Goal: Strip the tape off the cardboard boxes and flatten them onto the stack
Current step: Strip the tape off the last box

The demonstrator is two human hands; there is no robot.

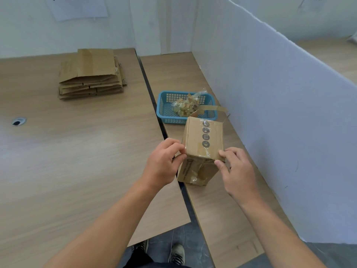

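One box [202, 140] points lengthwise away, open end farthest.

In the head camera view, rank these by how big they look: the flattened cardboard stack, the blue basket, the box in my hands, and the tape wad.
Largest: the flattened cardboard stack and the held box look about alike; the box is nearer, so I won't rank them.
Next: the blue basket.
Smallest: the tape wad.

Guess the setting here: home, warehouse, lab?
Likely a partitioned work booth, not a home: a white divider panel, a stack of flattened cardboard and a blue basket of tape scraps.
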